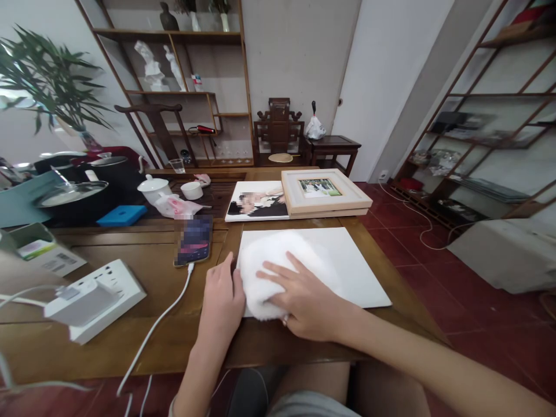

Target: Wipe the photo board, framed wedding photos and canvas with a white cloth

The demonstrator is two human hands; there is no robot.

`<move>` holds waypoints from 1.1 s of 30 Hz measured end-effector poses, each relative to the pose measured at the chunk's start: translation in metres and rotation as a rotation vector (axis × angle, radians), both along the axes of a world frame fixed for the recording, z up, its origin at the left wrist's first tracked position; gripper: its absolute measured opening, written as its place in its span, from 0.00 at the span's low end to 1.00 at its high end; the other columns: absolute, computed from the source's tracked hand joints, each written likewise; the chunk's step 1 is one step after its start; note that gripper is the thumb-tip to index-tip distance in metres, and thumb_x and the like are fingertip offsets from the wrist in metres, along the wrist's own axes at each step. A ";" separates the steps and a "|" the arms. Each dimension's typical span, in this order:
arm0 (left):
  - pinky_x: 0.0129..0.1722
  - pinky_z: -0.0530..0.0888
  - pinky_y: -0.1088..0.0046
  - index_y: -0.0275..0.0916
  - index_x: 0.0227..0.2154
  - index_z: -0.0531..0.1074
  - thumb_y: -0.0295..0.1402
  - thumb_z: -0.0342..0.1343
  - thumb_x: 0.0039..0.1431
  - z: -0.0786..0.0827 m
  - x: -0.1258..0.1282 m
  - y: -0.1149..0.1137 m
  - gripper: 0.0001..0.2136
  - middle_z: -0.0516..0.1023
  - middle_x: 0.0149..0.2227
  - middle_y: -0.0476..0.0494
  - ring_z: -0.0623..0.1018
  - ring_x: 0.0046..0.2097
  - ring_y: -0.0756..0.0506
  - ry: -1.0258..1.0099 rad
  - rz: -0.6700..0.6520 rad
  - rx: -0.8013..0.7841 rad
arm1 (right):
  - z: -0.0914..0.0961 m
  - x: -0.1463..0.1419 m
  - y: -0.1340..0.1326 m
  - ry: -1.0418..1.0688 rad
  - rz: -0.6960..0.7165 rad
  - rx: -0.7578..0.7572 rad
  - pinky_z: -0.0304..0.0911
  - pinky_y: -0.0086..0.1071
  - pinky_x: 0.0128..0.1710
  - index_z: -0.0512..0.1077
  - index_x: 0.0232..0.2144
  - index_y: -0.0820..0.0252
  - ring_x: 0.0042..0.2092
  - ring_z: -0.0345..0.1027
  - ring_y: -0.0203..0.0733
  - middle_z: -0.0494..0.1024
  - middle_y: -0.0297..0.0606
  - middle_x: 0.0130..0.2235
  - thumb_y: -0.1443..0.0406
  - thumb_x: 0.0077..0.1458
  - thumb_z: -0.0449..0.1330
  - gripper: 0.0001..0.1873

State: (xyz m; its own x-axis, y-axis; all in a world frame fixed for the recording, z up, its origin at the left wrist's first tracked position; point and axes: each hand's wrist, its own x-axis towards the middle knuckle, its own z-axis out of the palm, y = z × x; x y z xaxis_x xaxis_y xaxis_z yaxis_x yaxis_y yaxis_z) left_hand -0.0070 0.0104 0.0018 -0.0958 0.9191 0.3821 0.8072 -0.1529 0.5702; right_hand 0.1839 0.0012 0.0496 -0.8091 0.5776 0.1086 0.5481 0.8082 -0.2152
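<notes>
A flat white board point(360, 278) lies on the wooden table near its front edge. On its left half sits a fluffy white cloth point(278, 249), bunched up. My right hand point(304, 298) presses on this cloth from above, its fingers spread over the pile and its thumb side tucked at the near edge. Along the board's left edge rests my left hand point(223, 295), holding that side, with the thumb close to the cloth. The undersides of the left fingers are hidden.
Behind the board are a photo print point(256, 201) and stacked wooden frames point(325, 194). To the left lie a phone point(193, 240) on a white cable point(160, 318), a power strip point(106, 301), a blue box point(121, 215), a lidded white bowl point(154, 188) and black pots point(73, 194).
</notes>
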 end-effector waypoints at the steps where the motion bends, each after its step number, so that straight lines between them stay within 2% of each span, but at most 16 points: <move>1: 0.53 0.64 0.50 0.25 0.54 0.64 0.34 0.41 0.60 0.002 0.000 -0.001 0.23 0.74 0.48 0.28 0.68 0.54 0.32 -0.030 0.006 -0.037 | 0.000 0.005 -0.007 0.007 -0.006 0.003 0.26 0.57 0.61 0.72 0.46 0.57 0.65 0.40 0.48 0.60 0.41 0.62 0.69 0.52 0.54 0.18; 4: 0.56 0.61 0.51 0.28 0.56 0.62 0.33 0.43 0.59 0.007 0.000 -0.004 0.23 0.74 0.50 0.31 0.66 0.56 0.33 -0.176 0.011 -0.133 | -0.005 0.021 -0.017 0.040 -0.222 0.039 0.21 0.67 0.57 0.71 0.48 0.54 0.66 0.35 0.57 0.57 0.42 0.63 0.60 0.56 0.56 0.17; 6: 0.57 0.59 0.53 0.31 0.57 0.61 0.33 0.46 0.57 0.009 -0.001 -0.005 0.24 0.73 0.52 0.33 0.66 0.57 0.35 -0.355 -0.007 -0.186 | -0.010 0.029 -0.015 0.048 -0.351 0.040 0.25 0.72 0.54 0.70 0.50 0.53 0.65 0.30 0.65 0.52 0.45 0.65 0.51 0.53 0.59 0.24; 9: 0.57 0.62 0.60 0.35 0.56 0.62 0.35 0.52 0.54 0.014 -0.003 -0.006 0.25 0.71 0.54 0.35 0.69 0.57 0.38 -0.702 -0.059 -0.260 | -0.015 0.033 -0.011 0.017 -0.329 0.010 0.31 0.72 0.54 0.68 0.52 0.51 0.65 0.26 0.69 0.48 0.44 0.66 0.46 0.44 0.63 0.34; 13: 0.56 0.63 0.64 0.36 0.50 0.68 0.32 0.58 0.47 0.026 -0.002 -0.006 0.25 0.71 0.55 0.36 0.67 0.59 0.38 -0.974 -0.051 -0.335 | -0.016 0.032 -0.009 -0.021 -0.278 0.026 0.34 0.71 0.54 0.69 0.51 0.51 0.65 0.26 0.70 0.48 0.42 0.66 0.48 0.46 0.63 0.31; 15: 0.58 0.61 0.65 0.36 0.48 0.70 0.30 0.58 0.45 0.031 -0.002 -0.005 0.23 0.70 0.56 0.37 0.64 0.60 0.39 -1.040 -0.070 -0.361 | -0.015 0.033 -0.009 -0.041 -0.261 0.048 0.36 0.71 0.54 0.69 0.51 0.52 0.64 0.28 0.71 0.49 0.43 0.66 0.50 0.50 0.61 0.27; 18: 0.59 0.58 0.63 0.35 0.46 0.71 0.30 0.59 0.45 0.036 -0.004 -0.003 0.21 0.71 0.55 0.36 0.65 0.60 0.38 -1.096 -0.095 -0.414 | -0.013 0.033 -0.007 -0.104 -0.203 0.115 0.42 0.70 0.52 0.69 0.52 0.55 0.63 0.33 0.74 0.51 0.49 0.65 0.50 0.54 0.57 0.26; 24: 0.58 0.59 0.64 0.36 0.41 0.74 0.32 0.60 0.47 0.047 -0.008 0.002 0.16 0.72 0.54 0.38 0.65 0.59 0.39 -1.143 -0.147 -0.510 | -0.007 0.027 -0.002 -0.304 -0.057 0.336 0.57 0.69 0.41 0.69 0.50 0.62 0.57 0.51 0.81 0.58 0.64 0.60 0.52 0.58 0.52 0.25; 29: 0.56 0.60 0.63 0.37 0.38 0.76 0.34 0.60 0.47 0.061 -0.009 0.004 0.14 0.75 0.50 0.40 0.65 0.59 0.38 -1.169 -0.182 -0.634 | -0.005 0.024 -0.002 -0.382 -0.012 0.428 0.63 0.65 0.35 0.69 0.48 0.62 0.54 0.57 0.80 0.60 0.67 0.57 0.52 0.58 0.51 0.24; 33: 0.56 0.61 0.64 0.38 0.37 0.77 0.36 0.59 0.49 0.063 -0.008 0.004 0.12 0.76 0.50 0.41 0.66 0.58 0.39 -1.153 -0.185 -0.631 | -0.008 0.024 -0.005 -0.409 0.012 0.479 0.64 0.65 0.35 0.69 0.47 0.62 0.53 0.59 0.78 0.62 0.66 0.57 0.53 0.57 0.53 0.22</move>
